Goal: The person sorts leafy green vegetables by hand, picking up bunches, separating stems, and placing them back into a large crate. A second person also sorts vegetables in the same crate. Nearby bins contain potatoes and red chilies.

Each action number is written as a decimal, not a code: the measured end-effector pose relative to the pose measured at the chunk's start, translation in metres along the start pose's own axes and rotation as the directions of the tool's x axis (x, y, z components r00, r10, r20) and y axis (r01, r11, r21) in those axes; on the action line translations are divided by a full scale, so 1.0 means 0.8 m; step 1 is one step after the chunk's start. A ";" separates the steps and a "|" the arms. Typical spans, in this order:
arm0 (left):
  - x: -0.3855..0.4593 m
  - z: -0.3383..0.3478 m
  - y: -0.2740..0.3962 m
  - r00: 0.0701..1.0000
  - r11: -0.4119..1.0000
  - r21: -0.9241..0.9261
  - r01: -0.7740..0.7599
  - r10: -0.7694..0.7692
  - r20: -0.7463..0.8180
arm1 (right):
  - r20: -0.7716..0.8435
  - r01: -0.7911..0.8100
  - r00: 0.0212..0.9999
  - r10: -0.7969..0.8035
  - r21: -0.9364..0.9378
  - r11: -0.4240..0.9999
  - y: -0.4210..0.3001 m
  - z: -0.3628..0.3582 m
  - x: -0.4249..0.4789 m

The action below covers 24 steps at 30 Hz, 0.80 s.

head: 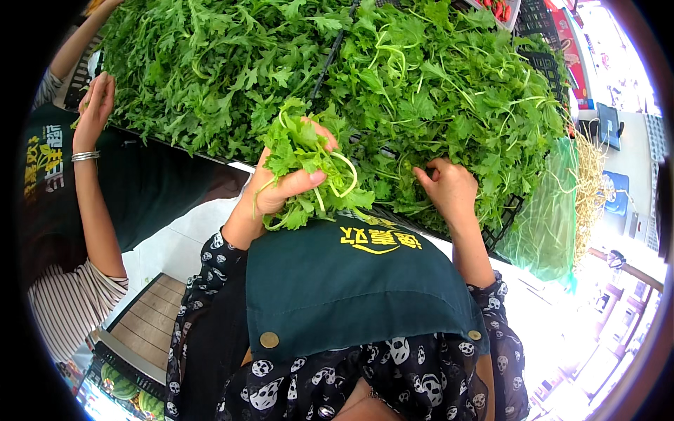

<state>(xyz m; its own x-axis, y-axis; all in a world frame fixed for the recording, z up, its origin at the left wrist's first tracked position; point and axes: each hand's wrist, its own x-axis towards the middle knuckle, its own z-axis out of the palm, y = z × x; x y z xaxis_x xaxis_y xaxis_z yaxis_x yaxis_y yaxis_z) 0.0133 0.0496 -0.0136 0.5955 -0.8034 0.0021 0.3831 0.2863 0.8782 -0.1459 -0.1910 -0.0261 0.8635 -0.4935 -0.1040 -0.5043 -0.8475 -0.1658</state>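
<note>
My left hand (295, 181) is closed around a bunch of leafy greens (300, 147) with pale stems, held in front of my dark green apron. Off to the right, my right hand (447, 187) touches the near edge of a heap of leafy greens (421, 100) in a black plastic crate; its fingers are bent, and whether they pinch a stem cannot be told. A second heap, of greens with deeply cut leaves (210, 68), fills the crate to the left. A dark divider edge (331, 58) runs between the two heaps.
A co-worker in a dark apron (131, 179) stands at the left, hands by the left crate. Green netting (542, 221) and dry straw-like stalks (587, 194) hang at the right. Red peppers (497, 8) lie in a tray at the top. Watermelons (118, 380) sit low at the left.
</note>
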 end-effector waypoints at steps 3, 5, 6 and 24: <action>0.000 -0.001 0.000 1.000 1.000 0.025 0.006 -0.007 0.013 | 0.009 -0.029 1.000 0.028 0.225 0.974 -0.001 0.001 -0.001; -0.001 -0.005 0.000 1.000 1.000 0.025 0.005 -0.006 0.023 | 0.084 -0.117 0.993 0.088 0.449 0.886 0.002 -0.001 -0.002; 0.000 -0.005 -0.001 1.000 1.000 0.013 0.008 -0.008 0.018 | 0.061 -0.129 0.992 0.114 0.391 0.911 0.002 -0.004 -0.005; -0.002 -0.003 -0.002 0.999 0.999 -0.036 -0.005 0.006 0.037 | 0.081 0.012 0.990 -0.116 0.770 0.638 -0.025 -0.023 -0.008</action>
<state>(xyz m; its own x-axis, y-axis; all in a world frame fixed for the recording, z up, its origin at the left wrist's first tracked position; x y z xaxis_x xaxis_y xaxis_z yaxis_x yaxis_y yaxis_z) 0.0137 0.0518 -0.0160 0.5713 -0.8204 0.0253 0.4055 0.3089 0.8603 -0.1410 -0.1748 -0.0040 0.9128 -0.3743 -0.1634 -0.3166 -0.3960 -0.8619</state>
